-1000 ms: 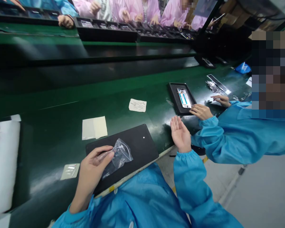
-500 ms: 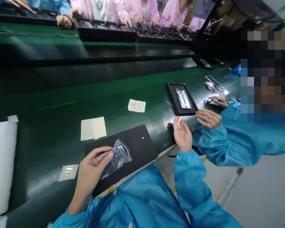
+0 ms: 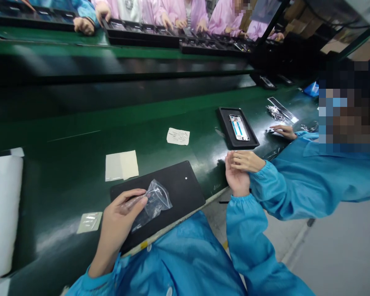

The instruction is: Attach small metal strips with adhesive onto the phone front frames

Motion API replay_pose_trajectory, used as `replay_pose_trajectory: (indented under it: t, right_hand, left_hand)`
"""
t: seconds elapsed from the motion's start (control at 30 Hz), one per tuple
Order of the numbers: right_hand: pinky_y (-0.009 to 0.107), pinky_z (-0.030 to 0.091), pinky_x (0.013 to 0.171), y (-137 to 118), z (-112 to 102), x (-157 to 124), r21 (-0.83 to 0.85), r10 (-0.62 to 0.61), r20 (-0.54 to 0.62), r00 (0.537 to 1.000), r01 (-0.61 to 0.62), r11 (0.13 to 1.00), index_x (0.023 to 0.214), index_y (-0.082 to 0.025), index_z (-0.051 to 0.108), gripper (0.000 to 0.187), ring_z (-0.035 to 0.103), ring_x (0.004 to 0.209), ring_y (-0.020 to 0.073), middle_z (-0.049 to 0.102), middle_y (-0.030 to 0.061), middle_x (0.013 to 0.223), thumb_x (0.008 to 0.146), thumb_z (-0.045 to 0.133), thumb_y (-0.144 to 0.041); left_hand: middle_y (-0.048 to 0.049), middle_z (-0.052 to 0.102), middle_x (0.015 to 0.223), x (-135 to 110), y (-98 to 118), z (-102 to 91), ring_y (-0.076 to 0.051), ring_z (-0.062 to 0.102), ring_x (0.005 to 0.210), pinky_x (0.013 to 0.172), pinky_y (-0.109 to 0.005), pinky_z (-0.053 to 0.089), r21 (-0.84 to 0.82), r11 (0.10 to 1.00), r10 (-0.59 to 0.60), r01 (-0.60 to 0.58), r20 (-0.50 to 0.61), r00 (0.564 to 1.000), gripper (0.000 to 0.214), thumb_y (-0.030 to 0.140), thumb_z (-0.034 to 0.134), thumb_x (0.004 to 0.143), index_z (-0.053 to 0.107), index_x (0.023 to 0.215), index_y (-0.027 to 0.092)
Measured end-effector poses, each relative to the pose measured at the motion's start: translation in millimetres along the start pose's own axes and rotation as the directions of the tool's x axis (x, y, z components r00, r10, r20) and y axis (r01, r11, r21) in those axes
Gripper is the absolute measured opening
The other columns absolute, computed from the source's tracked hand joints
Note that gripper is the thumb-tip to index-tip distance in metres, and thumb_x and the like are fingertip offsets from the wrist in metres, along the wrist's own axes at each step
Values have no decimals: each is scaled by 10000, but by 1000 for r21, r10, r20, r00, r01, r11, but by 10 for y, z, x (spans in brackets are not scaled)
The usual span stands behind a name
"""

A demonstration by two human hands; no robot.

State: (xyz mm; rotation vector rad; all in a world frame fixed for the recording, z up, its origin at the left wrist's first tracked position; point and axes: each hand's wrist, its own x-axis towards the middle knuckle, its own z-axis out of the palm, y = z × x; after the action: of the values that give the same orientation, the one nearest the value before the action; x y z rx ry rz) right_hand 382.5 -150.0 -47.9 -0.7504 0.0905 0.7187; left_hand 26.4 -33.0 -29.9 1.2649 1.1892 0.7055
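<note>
My left hand point(image 3: 119, 213) pinches a clear plastic zip bag point(image 3: 156, 201) over the black mat point(image 3: 179, 189); the bag's upper part rests on the mat. Small pieces seem to lie inside the bag, too unclear to name. My right hand point(image 3: 237, 181) is stretched out palm up beyond the mat's right side. A co-worker's hand point(image 3: 248, 160) lies across its fingers, so whatever sits on them is hidden. Just beyond both hands is a black tray point(image 3: 226, 127) holding a phone frame point(image 3: 239, 128) with blue strips.
On the green table lie a cream sheet point(image 3: 129, 164), a paper with thin strips point(image 3: 178, 136) and a small pale pad point(image 3: 89, 222). A white roll point(image 3: 3, 213) stands at left. A pile of small metal parts point(image 3: 275, 113) is by the co-worker. Black trays point(image 3: 142, 39) line the far bench.
The co-worker's nearer hand has moved left onto my right fingers, covering the small white strip that showed there. My left hand still holds the bag in the same place.
</note>
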Motion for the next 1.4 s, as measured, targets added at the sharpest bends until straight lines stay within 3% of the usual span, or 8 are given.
replay_pose_trajectory:
  t: [0.67,0.8,0.9,1.0,1.07,1.1,1.27,1.4]
  right_hand:
    - [383,437,1096,-20,165,-55,16,-18,-67,998,19,1000,925,-177,672,365,609,1186,136,709,59,1161,992,316,-223]
    - [339,503,991,76,262,-241,-205,-12,-119,993,-13,979,910,-206,652,235,672,964,115,725,24,1008,950,422,-224]
    - [253,540,726,310,425,-663,-555,11,169,986,86,827,981,-211,684,177,626,639,105,681,-26,694,916,547,-302]
    - [236,491,598,570,628,-1156,-850,503,468,726,213,482,1217,-219,654,324,576,531,109,660,-43,590,925,551,-314]
    - [246,495,640,708,734,-1376,-885,707,459,538,352,306,1355,-263,563,413,600,567,111,679,-49,633,948,496,-270]
    - [247,496,658,759,770,-1434,-878,734,452,506,399,265,1388,-282,529,437,604,580,109,675,-56,641,956,468,-251]
    - [275,514,780,842,776,-1354,-843,369,536,759,457,283,1295,-268,608,362,628,804,135,697,16,944,944,523,-294]
    - [367,445,1010,870,717,-1227,-806,231,577,783,503,312,1176,-273,673,319,553,1181,219,599,70,1278,861,662,-322]
  left_hand:
    - [-91,743,1066,-24,72,15,-277,711,996,889,-337,581,18,1000,0,0,7,1000,421,464,820,672,711,977,195]
    - [-99,735,1106,-46,91,46,-283,708,1019,896,-357,584,-77,997,1,-3,-15,1000,444,437,826,672,690,1015,190]
    - [-106,715,1159,-56,86,56,-277,681,1085,964,-378,556,-60,997,50,-52,-34,998,389,426,791,724,686,1011,185]
    - [-110,696,1204,-55,51,52,-271,654,1138,990,-388,543,-70,993,93,-93,1,996,320,422,739,788,680,997,188]
    - [-116,675,1246,-53,24,47,-276,637,1168,990,-399,547,-112,989,102,-98,30,994,310,420,720,810,672,1009,187]
    - [-119,663,1267,-54,13,47,-278,628,1184,991,-402,547,-142,985,101,-94,44,994,310,415,714,818,668,1021,186]
    - [-104,636,1306,-71,15,58,-263,616,1205,1007,-394,543,-342,938,99,-52,121,988,280,346,693,856,650,1093,201]
    - [-102,592,1370,-99,61,59,-267,595,1234,1029,-386,528,-354,935,101,-29,187,977,278,340,672,876,647,1120,209]
